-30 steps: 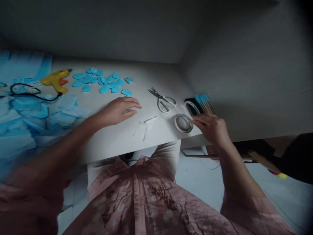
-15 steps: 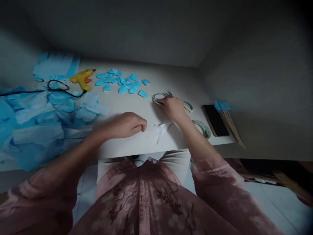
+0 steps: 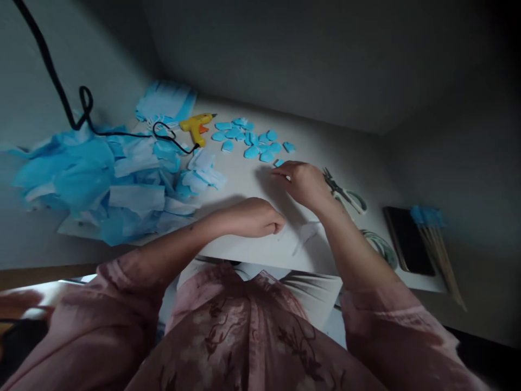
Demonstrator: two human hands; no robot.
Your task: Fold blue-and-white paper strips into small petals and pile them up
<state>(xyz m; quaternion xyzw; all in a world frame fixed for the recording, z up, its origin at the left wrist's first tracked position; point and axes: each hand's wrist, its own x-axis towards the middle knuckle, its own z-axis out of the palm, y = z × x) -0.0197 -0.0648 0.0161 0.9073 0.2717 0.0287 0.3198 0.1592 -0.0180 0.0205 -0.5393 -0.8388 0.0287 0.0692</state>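
Note:
Low over the white table, my left hand [image 3: 256, 218] is curled closed near the front edge; whatever its fingers hold is hidden. My right hand [image 3: 305, 183] reaches forward with thumb and fingertips brought together, a small gap showing behind the tips. Just past those fingertips lies a blue petal-shaped piece [image 3: 279, 162], partly covered by the hand. Several more blue cut pieces [image 3: 252, 138] are scattered beyond. Pliers [image 3: 334, 183] with dark jaws and pale handles lie right of my right wrist. Thin white scraps [image 3: 307, 232] rest between my forearms.
A yellow glue gun [image 3: 197, 128] with a black cord [image 3: 49, 62] lies at the back left, beside stacked face masks [image 3: 169, 103]. Blue and white sheets [image 3: 93, 168] heap on the left. Pale looped handles [image 3: 380, 247], a dark phone [image 3: 408, 239] and blue-tipped sticks [image 3: 443, 255] are at the right.
My right hand has let go of the pliers, which now lie on the table, and moved left to the blue pieces. The view has turned left; my left hand stays closed.

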